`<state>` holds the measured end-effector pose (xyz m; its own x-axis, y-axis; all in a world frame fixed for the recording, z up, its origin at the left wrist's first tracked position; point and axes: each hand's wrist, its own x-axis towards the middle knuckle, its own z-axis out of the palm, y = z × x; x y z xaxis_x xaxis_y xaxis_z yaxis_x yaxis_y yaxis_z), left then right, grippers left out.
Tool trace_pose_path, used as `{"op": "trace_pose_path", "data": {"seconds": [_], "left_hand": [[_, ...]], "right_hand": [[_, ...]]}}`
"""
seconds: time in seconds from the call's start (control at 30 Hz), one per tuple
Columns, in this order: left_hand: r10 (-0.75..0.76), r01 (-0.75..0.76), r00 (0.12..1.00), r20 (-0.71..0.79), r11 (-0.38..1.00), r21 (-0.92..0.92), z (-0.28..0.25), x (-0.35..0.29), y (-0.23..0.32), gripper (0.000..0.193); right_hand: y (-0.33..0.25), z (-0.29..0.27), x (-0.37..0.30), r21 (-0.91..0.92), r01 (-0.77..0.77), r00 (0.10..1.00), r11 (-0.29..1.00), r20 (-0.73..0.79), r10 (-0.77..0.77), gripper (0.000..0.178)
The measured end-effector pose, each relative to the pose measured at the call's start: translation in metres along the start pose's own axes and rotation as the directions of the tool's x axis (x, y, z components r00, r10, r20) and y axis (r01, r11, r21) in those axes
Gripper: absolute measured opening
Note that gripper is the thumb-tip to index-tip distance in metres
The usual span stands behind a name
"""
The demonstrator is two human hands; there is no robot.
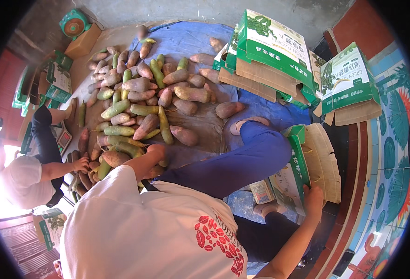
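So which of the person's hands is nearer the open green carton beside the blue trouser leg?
Right. The right hand touches the carton; the left hand is apart from it, across the blue trouser leg, at the vegetable pile.

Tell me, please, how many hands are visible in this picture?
3: the person's left hand at the pile of vegetables, the right hand on a green carton, and a co-worker's hand at the pile's left side. The co-worker's other hand may be hidden.

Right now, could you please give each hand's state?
Left hand: at the radish pile, grip hidden.
Right hand: touching the open green box, grip unclear.
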<state>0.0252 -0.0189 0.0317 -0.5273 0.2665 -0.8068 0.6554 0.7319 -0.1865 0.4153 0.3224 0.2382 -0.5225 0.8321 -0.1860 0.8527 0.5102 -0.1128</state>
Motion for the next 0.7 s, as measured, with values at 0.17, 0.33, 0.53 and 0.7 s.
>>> {"op": "trace_pose_path", "data": {"seconds": [0.17,0.33,0.53,0.7], "left_hand": [[0.020,-0.020,1.000,-0.009,1.000,0.020,0.004,0.006,-0.004,0.035],[0.028,0.015,0.992,0.121,0.940,-0.341,-0.031,-0.011,0.002,0.040],[0.088,-0.189,0.952,-0.292,0.922,-0.339,-0.042,-0.004,0.014,0.054],[0.065,-0.235,0.902,-0.426,0.902,-0.361,-0.049,-0.001,0.014,0.055]], "right_hand": [[0.003,0.001,0.001,-0.010,0.006,1.000,1.000,0.023,-0.005,0.021],[0.000,-0.002,-0.001,0.019,0.020,1.000,1.000,0.012,-0.020,0.022],[0.006,0.002,-0.002,0.025,0.087,0.996,0.996,-0.021,-0.086,0.023],[0.011,0.007,-0.001,0.003,0.096,0.994,0.995,-0.046,-0.096,0.023]]}}
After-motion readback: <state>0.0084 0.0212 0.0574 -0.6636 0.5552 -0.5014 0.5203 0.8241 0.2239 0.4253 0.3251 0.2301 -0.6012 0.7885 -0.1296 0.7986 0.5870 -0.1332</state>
